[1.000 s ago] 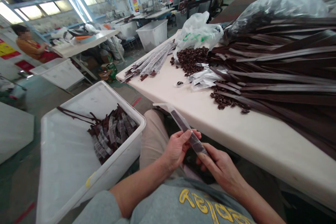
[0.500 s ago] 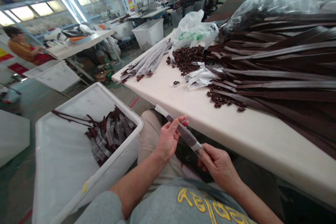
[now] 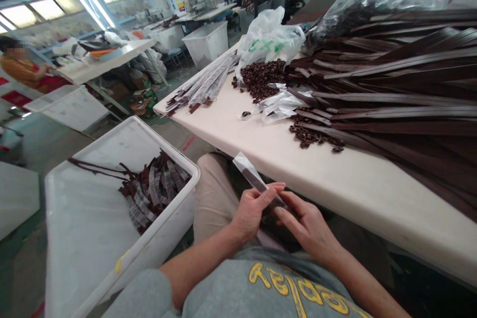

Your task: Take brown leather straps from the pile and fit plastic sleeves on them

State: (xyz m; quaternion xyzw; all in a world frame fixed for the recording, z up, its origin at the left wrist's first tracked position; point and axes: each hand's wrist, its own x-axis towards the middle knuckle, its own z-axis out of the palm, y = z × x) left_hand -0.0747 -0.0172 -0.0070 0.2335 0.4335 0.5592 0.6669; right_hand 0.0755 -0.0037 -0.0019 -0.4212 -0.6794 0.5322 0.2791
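Left hand [image 3: 250,208] and right hand [image 3: 307,221] share one sleeved strip [image 3: 252,175]

Thumbs and fingers pinch narrowly around its lower part, just off the tabletop's [image 3: 335,179] near edge, over the person's lap. Dark material already lies inside the clear film, whose pale, flat end extends beyond it at the upper left; whether the lower end is closed cannot be told.

Inside the white plastic bin [image 3: 87,218], against its side nearer the lap, a tangled heap [image 3: 154,191] mixes matte brown strips with many under wrinkled, glossy film. More filmed strips [image 3: 212,79] fan across the tabletop's far left corner. Much brown stock seems left unwrapped: long, flat, leathery bands [image 3: 410,79] with greyish streaks spread over the right side. Between them sit a mound of small, curled brown pieces [image 3: 266,77], crinkled silvery film [image 3: 285,104] and a limp bag with green print [image 3: 276,35].
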